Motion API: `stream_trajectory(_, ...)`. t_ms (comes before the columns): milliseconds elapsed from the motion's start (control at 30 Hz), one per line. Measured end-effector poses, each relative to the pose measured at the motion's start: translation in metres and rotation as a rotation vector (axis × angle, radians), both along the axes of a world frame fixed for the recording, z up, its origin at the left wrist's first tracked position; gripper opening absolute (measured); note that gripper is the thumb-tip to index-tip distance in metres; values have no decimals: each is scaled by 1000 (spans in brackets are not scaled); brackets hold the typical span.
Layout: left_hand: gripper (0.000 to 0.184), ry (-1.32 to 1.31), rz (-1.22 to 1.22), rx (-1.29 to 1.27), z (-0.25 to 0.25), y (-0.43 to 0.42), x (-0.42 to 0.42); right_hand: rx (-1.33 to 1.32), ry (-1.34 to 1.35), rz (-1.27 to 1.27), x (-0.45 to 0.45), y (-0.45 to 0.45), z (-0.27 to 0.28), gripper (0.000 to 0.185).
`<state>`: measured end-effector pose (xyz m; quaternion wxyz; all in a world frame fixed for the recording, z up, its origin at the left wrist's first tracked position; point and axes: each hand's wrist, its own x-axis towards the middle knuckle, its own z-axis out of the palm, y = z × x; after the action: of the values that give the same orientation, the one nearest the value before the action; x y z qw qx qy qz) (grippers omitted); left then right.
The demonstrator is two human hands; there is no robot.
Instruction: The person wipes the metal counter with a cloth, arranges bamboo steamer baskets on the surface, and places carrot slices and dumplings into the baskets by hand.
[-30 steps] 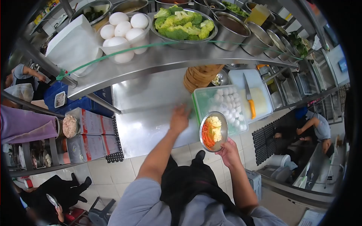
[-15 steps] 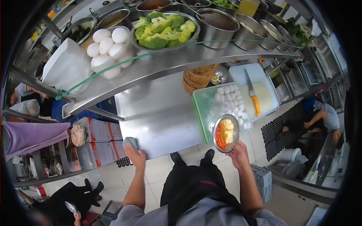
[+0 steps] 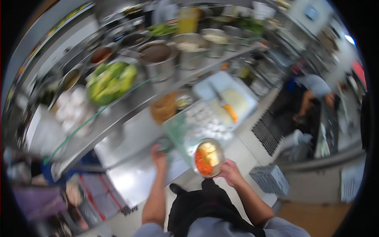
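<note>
My right hand [image 3: 231, 172] grips the rim of a small metal bowl [image 3: 208, 158] that holds orange shreds and pale yellow pieces. The bowl is over the front edge of a tray of white balls [image 3: 207, 122] with a greenish, see-through cover. My left hand [image 3: 159, 156], smeared by motion, reaches over the metal table [image 3: 132, 170] just left of that tray. A blurred grey-green cloth [image 3: 166, 144] is at its fingertips. Behind the tray, a knife with an orange handle [image 3: 229, 112] lies on a white cutting board [image 3: 244, 103].
A raised metal shelf [image 3: 130, 108] crosses above the table, bearing broccoli [image 3: 111, 82], eggs [image 3: 73, 108] and several metal pots. A round bamboo stack [image 3: 163, 107] stands behind the tray. At the right, a person [image 3: 316, 89] bends near a counter; a grey crate [image 3: 269, 179] is on the floor.
The view has swung to the right. My left hand moved from the table's middle to its front left corner, where the cloth showed, then back toward the tray. The bowl stays in my right hand.
</note>
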<state>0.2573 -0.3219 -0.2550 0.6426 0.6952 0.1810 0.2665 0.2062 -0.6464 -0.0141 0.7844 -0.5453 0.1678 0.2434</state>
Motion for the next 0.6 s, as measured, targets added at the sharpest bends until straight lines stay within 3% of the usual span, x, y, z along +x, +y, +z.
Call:
stream_trajectory(33,35,241,15,596,22,37,7,-36,18,-24,-4,-3,-2,27)
stream_trajectory(67,43,276,-118,411,-1,84,28,-76,37,-66,-5,-2,-8,26)
stream_trajectory(100,54,294,86,906,-22,108,47,-78,39,-75,-6,-6,-26,29)
stream_trajectory(133,62,543,-68,1002,36,111,58,-75,39,-79,-5,-7,-38,32)
stream_trajectory(167,63,653,-129,1048,50,105,70,-72,59,-100,-5,-6,-28,30)
stream_trajectory(200,66,617,-256,1032,53,99,76,-56,74,-96,-2,-4,-21,28)
stream_trajectory(300,60,474,-296,1196,46,68,71,-47,53,-102,1,-4,-30,22)
stream_trajectory(367,52,366,-333,1172,42,41,53,-40,52,-111,1,-2,-25,21)
stream_trajectory(467,44,142,-459,1044,28,-2,5,-35,51,-109,1,-3,-18,22)
stream_trajectory(600,42,163,-739,812,63,-28,-41,26,18,-75,4,2,-23,23)
